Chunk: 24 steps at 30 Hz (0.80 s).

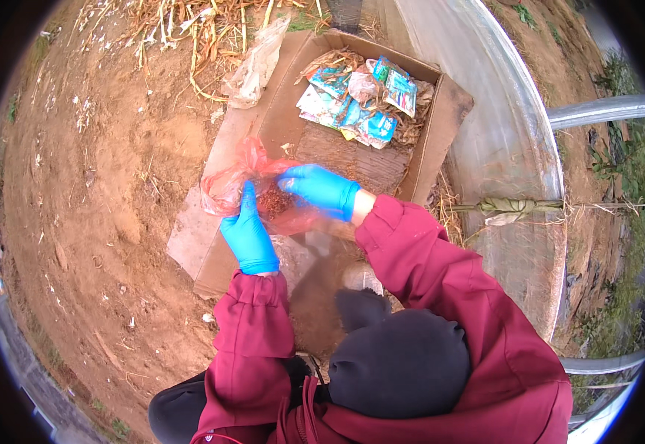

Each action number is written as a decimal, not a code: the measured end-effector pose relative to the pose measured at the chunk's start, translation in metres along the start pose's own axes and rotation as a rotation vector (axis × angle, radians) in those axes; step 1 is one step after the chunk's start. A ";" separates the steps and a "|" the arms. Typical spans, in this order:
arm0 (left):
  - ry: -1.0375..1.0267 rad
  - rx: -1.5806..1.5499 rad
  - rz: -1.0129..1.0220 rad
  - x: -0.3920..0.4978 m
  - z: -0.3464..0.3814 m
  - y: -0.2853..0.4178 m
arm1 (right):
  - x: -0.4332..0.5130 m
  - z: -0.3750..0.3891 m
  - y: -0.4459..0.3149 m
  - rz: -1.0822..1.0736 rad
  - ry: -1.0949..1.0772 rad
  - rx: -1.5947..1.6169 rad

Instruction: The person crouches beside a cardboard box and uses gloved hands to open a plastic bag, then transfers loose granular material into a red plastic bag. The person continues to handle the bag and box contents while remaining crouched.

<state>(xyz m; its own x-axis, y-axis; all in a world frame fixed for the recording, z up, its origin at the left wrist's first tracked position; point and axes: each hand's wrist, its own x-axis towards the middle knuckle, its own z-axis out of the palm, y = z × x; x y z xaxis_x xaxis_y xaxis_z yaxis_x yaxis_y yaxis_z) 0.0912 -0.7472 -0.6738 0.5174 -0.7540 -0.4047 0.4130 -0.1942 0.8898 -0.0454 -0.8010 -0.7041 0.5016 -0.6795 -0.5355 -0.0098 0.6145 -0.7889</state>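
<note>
My left hand (249, 236), in a blue glove, grips the near left side of a thin red plastic bag (253, 158), thumb or finger pointing up along it. Reddish-brown seed-like grains (274, 202) lie inside the opened bag. At the bag's right side is my right hand (318, 188), also blue-gloved, its fingertips at the grains and the bag's edge; whether they pinch anything is hidden. Beyond both hands stands an open cardboard box (350, 158) with blue and white printed packets (375, 125) and dry husks at its far end.
A crumpled clear plastic bag (258, 64) lies on the box's left flap. Dry stalks (189, 28) are strewn on bare soil at the top. Plastic sheeting (500, 111) with a metal pipe (600, 112) and a tied cord (514, 205) runs along the right.
</note>
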 end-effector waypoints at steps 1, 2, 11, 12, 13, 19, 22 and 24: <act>0.019 0.028 -0.026 0.000 -0.002 0.001 | -0.004 -0.004 -0.002 -0.001 0.053 -0.177; 0.039 0.057 -0.052 0.001 -0.004 0.003 | -0.009 -0.011 -0.004 -0.110 0.039 -0.109; 0.105 0.030 -0.083 0.000 -0.007 0.022 | -0.034 -0.068 0.093 -0.185 1.114 -0.361; 0.119 0.043 -0.105 -0.003 -0.008 0.026 | -0.041 -0.063 0.110 -0.198 1.149 -0.496; 0.138 0.030 -0.139 -0.005 -0.009 0.031 | -0.047 -0.054 0.125 -0.219 1.160 -0.605; 0.106 -0.029 -0.148 -0.025 -0.013 0.052 | -0.049 -0.020 0.146 -0.017 1.095 -0.948; 0.042 -0.089 -0.016 -0.025 -0.016 0.051 | -0.017 -0.007 0.128 -0.279 0.985 -0.907; 0.074 -0.027 0.040 -0.020 -0.020 0.051 | -0.009 -0.004 0.120 -0.422 0.893 -0.770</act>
<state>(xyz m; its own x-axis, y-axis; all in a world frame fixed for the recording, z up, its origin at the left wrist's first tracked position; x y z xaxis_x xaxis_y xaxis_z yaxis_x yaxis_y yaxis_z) 0.1164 -0.7296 -0.6246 0.5875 -0.7122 -0.3842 0.4103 -0.1470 0.9000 -0.0546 -0.7228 -0.7955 -0.1695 -0.9853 0.0219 -0.6453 0.0941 -0.7581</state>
